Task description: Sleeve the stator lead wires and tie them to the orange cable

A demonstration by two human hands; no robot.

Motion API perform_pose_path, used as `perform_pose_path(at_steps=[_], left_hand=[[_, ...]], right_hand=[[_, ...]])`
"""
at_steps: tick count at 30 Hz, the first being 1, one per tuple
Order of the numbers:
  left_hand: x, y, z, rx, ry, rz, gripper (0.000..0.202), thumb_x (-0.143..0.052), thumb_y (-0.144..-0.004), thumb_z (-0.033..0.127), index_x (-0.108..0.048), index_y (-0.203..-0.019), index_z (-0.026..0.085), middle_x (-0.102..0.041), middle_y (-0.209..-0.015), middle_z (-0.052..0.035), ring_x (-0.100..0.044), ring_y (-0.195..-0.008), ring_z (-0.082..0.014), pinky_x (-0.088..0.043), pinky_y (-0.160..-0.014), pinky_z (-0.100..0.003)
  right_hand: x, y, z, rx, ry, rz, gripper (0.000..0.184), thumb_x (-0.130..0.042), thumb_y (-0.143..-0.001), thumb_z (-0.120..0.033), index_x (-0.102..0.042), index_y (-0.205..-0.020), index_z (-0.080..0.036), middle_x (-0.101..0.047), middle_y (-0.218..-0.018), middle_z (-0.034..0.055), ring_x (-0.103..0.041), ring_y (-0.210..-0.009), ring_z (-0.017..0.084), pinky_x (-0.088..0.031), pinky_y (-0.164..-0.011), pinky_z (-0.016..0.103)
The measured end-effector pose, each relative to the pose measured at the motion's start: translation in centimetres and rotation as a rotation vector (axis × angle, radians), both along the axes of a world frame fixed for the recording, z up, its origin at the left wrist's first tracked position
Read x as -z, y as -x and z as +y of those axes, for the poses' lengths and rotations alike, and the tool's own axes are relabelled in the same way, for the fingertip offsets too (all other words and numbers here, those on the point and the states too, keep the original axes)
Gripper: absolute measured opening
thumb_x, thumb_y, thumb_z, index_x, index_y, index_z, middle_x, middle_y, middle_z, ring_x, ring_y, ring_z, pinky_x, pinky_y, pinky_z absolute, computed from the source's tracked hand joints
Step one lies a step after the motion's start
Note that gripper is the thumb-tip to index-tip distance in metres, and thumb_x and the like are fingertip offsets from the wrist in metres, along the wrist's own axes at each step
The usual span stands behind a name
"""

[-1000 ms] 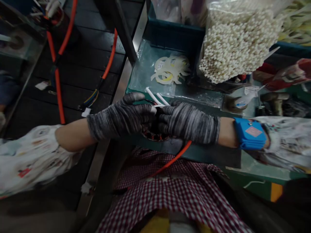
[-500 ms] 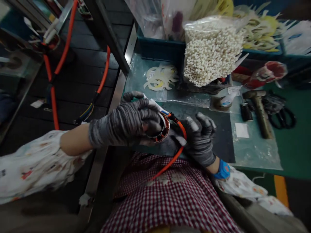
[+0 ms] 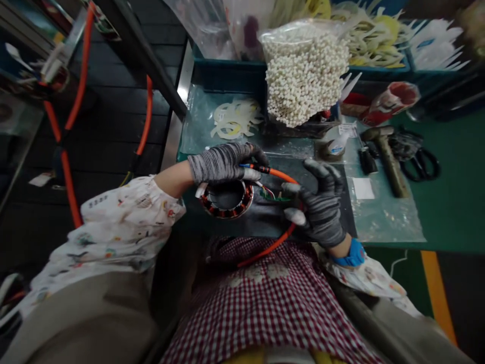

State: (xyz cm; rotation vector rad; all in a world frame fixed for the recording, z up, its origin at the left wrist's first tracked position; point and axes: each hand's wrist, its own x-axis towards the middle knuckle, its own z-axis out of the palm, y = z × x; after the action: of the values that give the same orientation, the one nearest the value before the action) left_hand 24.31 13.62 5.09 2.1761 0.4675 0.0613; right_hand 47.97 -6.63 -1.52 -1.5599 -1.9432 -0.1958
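Note:
A ring-shaped motor stator [image 3: 227, 211] with copper-coloured windings lies on the dark mat in front of me. My left hand [image 3: 229, 164], in a grey striped glove, is over its far edge, thumb and fingers closed around the wire end of an orange cable [image 3: 280, 175]. The cable arcs right and comes back toward my apron. At the bend, my right hand [image 3: 321, 205], gloved too, has its thumb and a finger around the cable while other fingers stick out. Between the hands is a small green circuit board [image 3: 278, 196] with thin wires running toward the stator.
Behind the mat are a bag of white beads [image 3: 305, 73], pale flat rings [image 3: 237, 119] and blue bins [image 3: 231, 76]. To the right lie a hammer [image 3: 390, 164], black-handled scissors [image 3: 420, 164] and a white paper square [image 3: 362, 188]. A metal post [image 3: 146, 55] stands left.
The stator, earlier tilted up in my left hand, now lies flat on the mat. My left hand has shifted onto the cable end, and the green board has come into view.

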Motion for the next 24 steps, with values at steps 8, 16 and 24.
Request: perform_pose_path(at_steps=[8, 16, 24], left_hand=[[-2.5, 0.3, -3.9, -0.153, -0.666, 0.055, 0.087, -0.082, -0.084, 0.076, -0.068, -0.149, 0.019, -0.072, -0.145, -0.0198, -0.06, -0.145, -0.0503, -0.011, -0.134, -0.084], [-0.7, 1.6, -10.3, -0.143, -0.73, -0.133, 0.034, -0.05, -0.112, 0.027, -0.078, -0.13, 0.036, -0.085, -0.125, 0.0013, -0.079, -0.12, -0.0255, -0.004, -0.144, -0.07], [-1.4, 1.1, -7.3, -0.034, -0.478, -0.154, 0.03, -0.055, -0.111, 0.04, -0.083, -0.108, 0.029, -0.085, -0.111, -0.0033, -0.079, -0.113, -0.0251, -0.022, -0.143, -0.061]], right_hand=[[-1.3, 2.5, -2.5, -0.015, 0.105, 0.216, 0.017, -0.064, -0.105, -0.039, -0.08, -0.106, -0.032, -0.075, -0.131, 0.0073, -0.065, -0.126, 0.032, -0.051, -0.115, 0.058], [-4.6, 3.7, -3.1, -0.05, 0.25, 0.642, 0.024, -0.058, -0.111, -0.036, -0.079, -0.1, -0.031, -0.073, -0.102, 0.0043, -0.073, -0.089, 0.022, -0.067, -0.08, 0.037], [-6.8, 2.0, -2.9, -0.277, 0.31, 0.612, 0.027, -0.087, -0.096, -0.034, -0.084, -0.122, -0.039, -0.082, -0.11, 0.0017, -0.081, -0.097, 0.025, -0.07, -0.088, 0.04]])
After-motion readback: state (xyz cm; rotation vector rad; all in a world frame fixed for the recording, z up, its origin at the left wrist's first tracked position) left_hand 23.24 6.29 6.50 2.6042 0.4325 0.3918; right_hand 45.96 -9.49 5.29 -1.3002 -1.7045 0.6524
